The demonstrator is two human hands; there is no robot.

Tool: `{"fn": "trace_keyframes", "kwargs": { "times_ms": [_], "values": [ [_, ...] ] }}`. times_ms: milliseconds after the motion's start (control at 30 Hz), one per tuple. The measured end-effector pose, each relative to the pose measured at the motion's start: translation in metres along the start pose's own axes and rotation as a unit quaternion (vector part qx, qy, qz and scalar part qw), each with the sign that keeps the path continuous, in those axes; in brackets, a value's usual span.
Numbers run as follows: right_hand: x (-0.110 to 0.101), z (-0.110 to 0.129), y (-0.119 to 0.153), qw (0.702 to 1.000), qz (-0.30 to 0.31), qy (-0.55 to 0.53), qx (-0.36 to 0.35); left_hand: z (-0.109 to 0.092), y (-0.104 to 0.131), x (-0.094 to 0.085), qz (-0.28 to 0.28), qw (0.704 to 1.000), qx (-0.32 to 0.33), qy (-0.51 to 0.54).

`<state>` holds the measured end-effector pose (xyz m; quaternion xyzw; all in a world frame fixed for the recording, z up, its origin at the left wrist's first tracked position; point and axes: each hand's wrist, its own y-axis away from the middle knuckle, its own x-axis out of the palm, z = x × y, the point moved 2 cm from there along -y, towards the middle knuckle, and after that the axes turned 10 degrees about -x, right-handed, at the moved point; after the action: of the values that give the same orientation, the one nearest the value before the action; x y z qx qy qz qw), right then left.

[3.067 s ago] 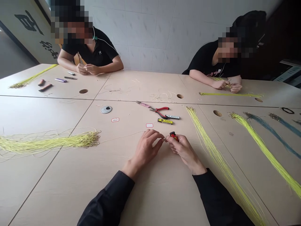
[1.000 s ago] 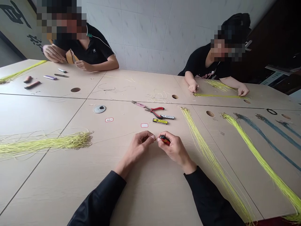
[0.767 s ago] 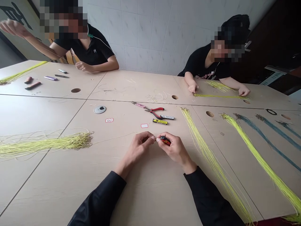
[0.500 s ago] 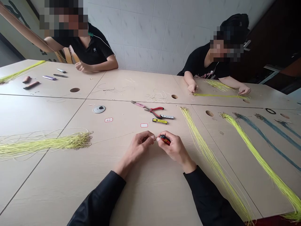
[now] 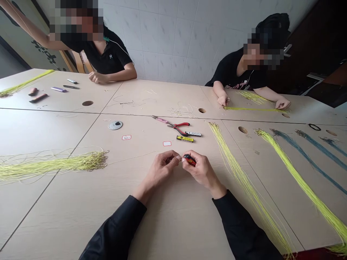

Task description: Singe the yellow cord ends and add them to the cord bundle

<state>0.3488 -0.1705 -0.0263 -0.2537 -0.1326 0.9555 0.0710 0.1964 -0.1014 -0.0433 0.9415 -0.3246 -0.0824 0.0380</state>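
Note:
My left hand [image 5: 162, 168] is closed in a pinch on a thin pale yellow cord [image 5: 134, 157], which trails left toward a bundle of yellow cords [image 5: 70, 164] with small metal hooks at its near end. Fingers of my right hand [image 5: 202, 171] wrap round a red and black lighter [image 5: 190, 160], its top pointing toward the left fingertips. The fingertips of both hands meet or nearly meet just above the table, and the cord's tip between them is too small to make out. No flame shows.
Beyond my hands lie pliers [image 5: 179, 127], a yellow lighter [image 5: 185, 139] and a white lighter [image 5: 193, 134]. More yellow cords [image 5: 238, 166] and blue-grey cords [image 5: 303, 155] stretch along the right. Round holes [image 5: 242, 129] pierce the table. Two people sit opposite.
The whole view has shifted slightly. My hands keep almost the same pose, left pinching the cord and right round the lighter. Across the table, the left person's raised arm has moved a little.

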Motion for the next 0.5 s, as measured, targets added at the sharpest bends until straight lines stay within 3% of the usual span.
{"fn": "trace_keyframes", "kwargs": {
  "times_ms": [267, 500],
  "values": [
    [0.0032, -0.0027, -0.0004, 0.998, -0.006, -0.043, 0.047, -0.0012, -0.0021, 0.0004, -0.027, 0.999, 0.013, 0.042],
    [0.0045, -0.0004, -0.001, 0.998, -0.019, -0.029, 0.045, 0.0013, -0.0044, 0.0016, -0.04, 0.998, 0.018, 0.042]
  ]
}}
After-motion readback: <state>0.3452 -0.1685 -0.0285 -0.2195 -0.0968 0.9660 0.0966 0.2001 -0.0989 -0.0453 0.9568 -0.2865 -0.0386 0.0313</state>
